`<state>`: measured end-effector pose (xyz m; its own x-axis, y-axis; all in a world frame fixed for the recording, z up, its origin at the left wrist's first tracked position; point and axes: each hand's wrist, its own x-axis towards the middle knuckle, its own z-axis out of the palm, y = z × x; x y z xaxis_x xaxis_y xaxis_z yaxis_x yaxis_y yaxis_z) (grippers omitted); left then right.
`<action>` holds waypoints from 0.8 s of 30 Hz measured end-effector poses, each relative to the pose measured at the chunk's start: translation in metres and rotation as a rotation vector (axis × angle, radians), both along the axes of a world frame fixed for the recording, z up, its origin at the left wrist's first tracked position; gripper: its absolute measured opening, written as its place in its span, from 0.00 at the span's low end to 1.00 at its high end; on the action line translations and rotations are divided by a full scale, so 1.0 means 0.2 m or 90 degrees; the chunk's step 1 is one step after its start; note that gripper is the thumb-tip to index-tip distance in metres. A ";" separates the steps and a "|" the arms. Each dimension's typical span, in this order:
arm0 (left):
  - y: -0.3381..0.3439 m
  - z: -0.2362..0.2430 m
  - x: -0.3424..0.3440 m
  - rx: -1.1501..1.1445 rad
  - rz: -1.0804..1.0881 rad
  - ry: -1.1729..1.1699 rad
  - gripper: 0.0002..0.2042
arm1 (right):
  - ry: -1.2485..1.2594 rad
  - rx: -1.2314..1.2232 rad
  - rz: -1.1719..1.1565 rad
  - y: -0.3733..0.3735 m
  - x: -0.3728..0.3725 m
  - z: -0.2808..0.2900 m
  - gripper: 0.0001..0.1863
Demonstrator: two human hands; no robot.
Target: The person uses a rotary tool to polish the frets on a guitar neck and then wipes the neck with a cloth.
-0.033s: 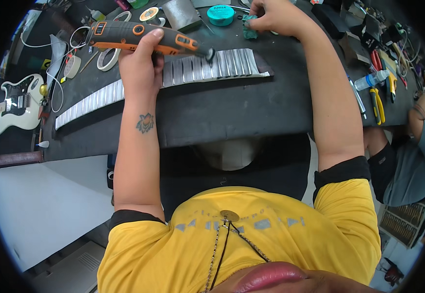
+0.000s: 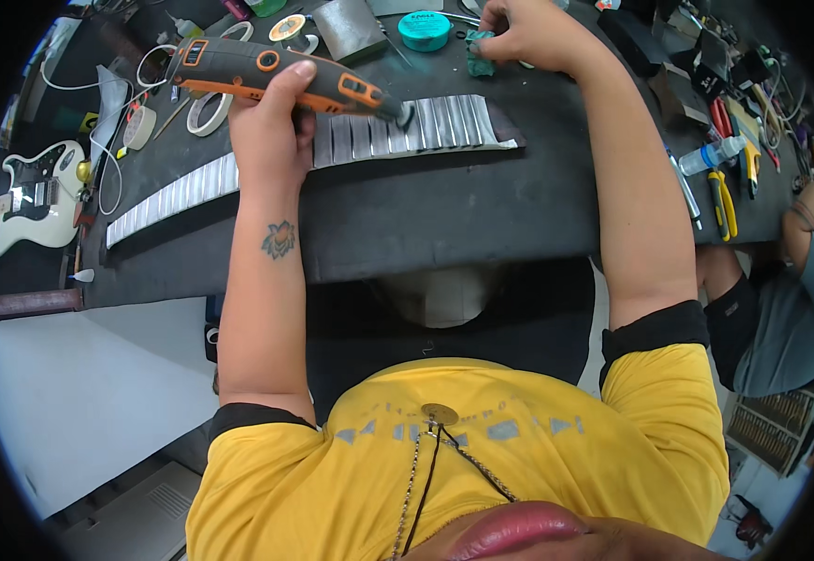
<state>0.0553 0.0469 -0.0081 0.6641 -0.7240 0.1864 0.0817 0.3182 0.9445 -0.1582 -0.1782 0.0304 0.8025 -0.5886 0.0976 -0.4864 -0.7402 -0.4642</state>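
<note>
In my left hand [image 2: 276, 117] is a grey and orange rotary tool [image 2: 238, 65], gripped around its underside with the thumb on top. The small round head [image 2: 407, 116] of the tool is over the fretboard, but whether it touches cannot be told. Below it lies a long guitar neck [image 2: 477, 122] whose fretboard looks covered in silvery strips between the frets. My left wrist hides part of its middle. My right hand [image 2: 524, 37] pinches a small dark green lump [image 2: 480, 56] at the table's far side; whether it is cloth or a solid piece is unclear.
A turquoise round tub [image 2: 424, 31] and a metal block [image 2: 348, 30] stand beyond the neck. Rolls of tape [image 2: 208, 114] and a white guitar body [image 2: 37, 199] lie at left. Yellow-handled pliers [image 2: 723, 204] and a small bottle [image 2: 712, 154] are at right, near another person's arm [image 2: 804, 210].
The rotary tool's head has dipped slightly downward toward the fretboard. My right hand and the green lump stay nearly in place.
</note>
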 end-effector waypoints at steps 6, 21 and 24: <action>0.00 0.00 0.01 0.008 -0.006 -0.001 0.10 | 0.011 0.030 -0.011 0.02 0.01 0.01 0.15; 0.04 -0.01 0.01 -0.003 -0.057 0.002 0.10 | -0.011 0.020 -0.006 0.01 0.01 0.00 0.19; 0.04 0.01 0.02 0.018 -0.069 -0.016 0.11 | 0.004 -0.017 -0.015 0.02 0.01 -0.01 0.19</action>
<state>0.0584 0.0550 -0.0070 0.5766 -0.7971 0.1794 0.0913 0.2811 0.9553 -0.1554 -0.1741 0.0292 0.7891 -0.6045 0.1092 -0.5066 -0.7409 -0.4410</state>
